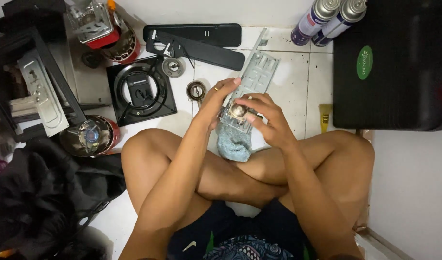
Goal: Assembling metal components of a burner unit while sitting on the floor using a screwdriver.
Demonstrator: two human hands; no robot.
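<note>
I sit cross-legged on a white tiled floor. My left hand (217, 97), with a ring on one finger, grips the left edge of a long grey metal bracket (257, 72) that points away from me. At its near end my right hand (267, 118) touches a round shiny knob (238, 110). A light blue cloth (233, 142) hangs under the bracket's near end, above my crossed legs.
A black square burner plate (141, 91) lies to the left, with small round metal parts (173, 67) near it. Two red-bodied stove parts (90, 136) sit further left. Black flat panels (201, 41) lie ahead. Two gas canisters (326, 19) and a black case (394, 65) are at right.
</note>
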